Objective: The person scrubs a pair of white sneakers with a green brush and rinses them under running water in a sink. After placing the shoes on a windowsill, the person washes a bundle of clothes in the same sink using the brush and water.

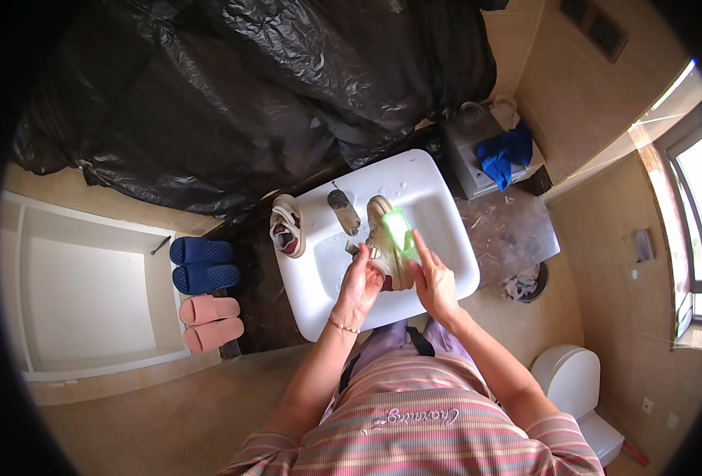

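Above the white sink (313, 295), my left hand (356, 283) grips a white and beige sneaker (390, 266) with dark red parts, its toe pointing away from me. My right hand (434, 282) is closed on a bright green brush (399, 232), which lies against the sneaker's right side; glare washes out its middle. A second white sneaker (287, 228) with a dark red lining rests on the sink's left rim. The metal faucet (343, 211) stands just beyond the held sneaker. Water drops dot the basin.
Black plastic sheeting (271, 87) hangs behind the sink. Blue slippers (202, 266) and pink slippers (211, 323) are at the left, beside a white recess (89, 297). To the right are a blue cloth (504, 156), a dark bin (535, 283) and a white toilet (570, 379).
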The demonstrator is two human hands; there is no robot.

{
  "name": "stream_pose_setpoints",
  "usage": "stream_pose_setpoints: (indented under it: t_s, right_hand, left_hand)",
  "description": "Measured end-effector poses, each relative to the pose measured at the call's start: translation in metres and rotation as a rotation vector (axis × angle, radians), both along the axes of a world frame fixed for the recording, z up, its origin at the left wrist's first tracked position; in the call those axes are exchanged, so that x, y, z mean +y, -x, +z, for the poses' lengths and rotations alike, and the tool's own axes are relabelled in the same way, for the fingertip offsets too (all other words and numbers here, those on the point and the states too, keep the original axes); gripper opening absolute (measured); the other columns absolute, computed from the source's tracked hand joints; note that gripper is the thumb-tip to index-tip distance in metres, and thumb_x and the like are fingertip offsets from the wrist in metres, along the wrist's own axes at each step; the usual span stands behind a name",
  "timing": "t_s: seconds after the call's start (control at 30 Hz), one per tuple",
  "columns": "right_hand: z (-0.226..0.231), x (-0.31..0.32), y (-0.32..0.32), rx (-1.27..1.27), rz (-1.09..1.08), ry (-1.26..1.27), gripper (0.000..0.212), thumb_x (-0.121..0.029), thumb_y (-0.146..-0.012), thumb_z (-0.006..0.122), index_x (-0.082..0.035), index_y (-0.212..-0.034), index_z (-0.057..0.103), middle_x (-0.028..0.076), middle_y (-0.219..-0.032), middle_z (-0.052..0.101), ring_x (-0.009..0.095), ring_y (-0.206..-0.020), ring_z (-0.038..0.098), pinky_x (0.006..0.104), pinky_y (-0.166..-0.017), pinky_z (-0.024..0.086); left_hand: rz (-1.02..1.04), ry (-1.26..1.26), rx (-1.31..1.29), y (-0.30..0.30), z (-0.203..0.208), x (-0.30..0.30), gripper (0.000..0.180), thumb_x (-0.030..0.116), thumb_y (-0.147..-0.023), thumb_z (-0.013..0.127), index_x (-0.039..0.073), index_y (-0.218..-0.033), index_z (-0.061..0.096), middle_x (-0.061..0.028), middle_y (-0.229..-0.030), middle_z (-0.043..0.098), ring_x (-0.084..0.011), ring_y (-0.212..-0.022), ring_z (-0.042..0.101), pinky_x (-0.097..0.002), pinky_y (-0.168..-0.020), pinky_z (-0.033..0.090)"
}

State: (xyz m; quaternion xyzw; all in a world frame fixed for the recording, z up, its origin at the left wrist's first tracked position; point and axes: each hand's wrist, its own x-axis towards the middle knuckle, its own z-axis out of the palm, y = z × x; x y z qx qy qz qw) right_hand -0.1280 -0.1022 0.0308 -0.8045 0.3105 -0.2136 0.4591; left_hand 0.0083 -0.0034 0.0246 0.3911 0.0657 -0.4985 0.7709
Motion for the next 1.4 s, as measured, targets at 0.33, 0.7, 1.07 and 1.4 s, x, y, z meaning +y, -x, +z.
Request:
stream_pose_setpoints:
  t_s: [0.33, 0.7, 1.07, 1.4]
  right_hand:
    - [0.004, 0.007, -0.012, 0.064, 0.105, 0.27, 0.053, -0.018, -0.088, 0.058, -0.025, -0.139, 0.044, 0.012, -0.06, 0.056, 0.03, -0.05, 0.06, 0.0405, -0.046, 0.049]
    - [0.014, 0.012, -0.019, 0.143, 0.14, 0.312, 0.054, -0.017, -0.088, 0.057, -0.026, -0.139, 0.042, 0.011, -0.057, 0.058, 0.029, -0.047, 0.059, 0.0408, -0.045, 0.049]
    - [0.005, 0.007, -0.027, 0.025, 0.11, 0.314, 0.052, -0.019, -0.089, 0.057, -0.026, -0.139, 0.044, 0.012, -0.055, 0.057, 0.03, -0.047, 0.059, 0.0426, -0.044, 0.048]
    - [0.014, 0.0, -0.026, 0.072, 0.085, 0.196, 0.053, -0.011, -0.086, 0.059, -0.022, -0.136, 0.048, 0.017, -0.058, 0.058, 0.034, -0.051, 0.06, 0.043, -0.049, 0.048]
  left_hand:
    - [-0.025, -0.011, -0.037, 0.008, -0.003, -0.003, 0.034, 0.032, -0.099, 0.044, 0.005, -0.119, 0.052, -0.0063, -0.114, 0.059, -0.0162, -0.105, 0.056, -0.0313, -0.094, 0.044]
    - [-0.036, -0.069, 0.062, 0.001, -0.001, 0.01, 0.032, 0.033, -0.098, 0.046, 0.006, -0.112, 0.056, -0.005, -0.102, 0.063, -0.0153, -0.093, 0.059, -0.0306, -0.082, 0.048]
    - [0.011, -0.091, -0.006, -0.001, -0.004, 0.014, 0.033, 0.035, -0.097, 0.05, 0.006, -0.11, 0.056, -0.0054, -0.104, 0.062, -0.0129, -0.091, 0.057, -0.0287, -0.08, 0.046]
    - [-0.004, -0.109, -0.054, -0.008, -0.003, 0.015, 0.031, 0.034, -0.096, 0.053, 0.007, -0.11, 0.056, -0.0049, -0.104, 0.062, -0.0151, -0.091, 0.059, -0.0294, -0.08, 0.047]
